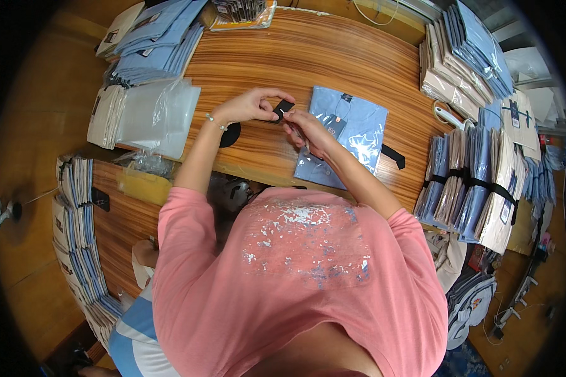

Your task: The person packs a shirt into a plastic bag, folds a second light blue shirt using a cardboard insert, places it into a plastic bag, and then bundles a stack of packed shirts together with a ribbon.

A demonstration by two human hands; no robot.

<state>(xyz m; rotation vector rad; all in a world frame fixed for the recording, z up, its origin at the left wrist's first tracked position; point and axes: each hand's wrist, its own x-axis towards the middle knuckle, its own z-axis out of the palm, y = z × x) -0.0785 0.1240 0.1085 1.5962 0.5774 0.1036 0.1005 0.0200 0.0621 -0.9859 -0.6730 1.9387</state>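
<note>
Above the table's near half, my left hand pinches a small flat black piece with a small white mark on it. It looks like a tag or the end of a strap, but I cannot tell which. The fingertips of my right hand are closed at the lower right edge of the same piece. Below my right hand lies a light blue folded garment in a clear bag, with a dark blue hang tag. A black strap sticks out from under the bag's right side.
Blue garment packs and clear plastic bags are stacked on the left. More packs stand at the far right, near white-handled scissors and strapped bundles. A round black object lies by my left forearm.
</note>
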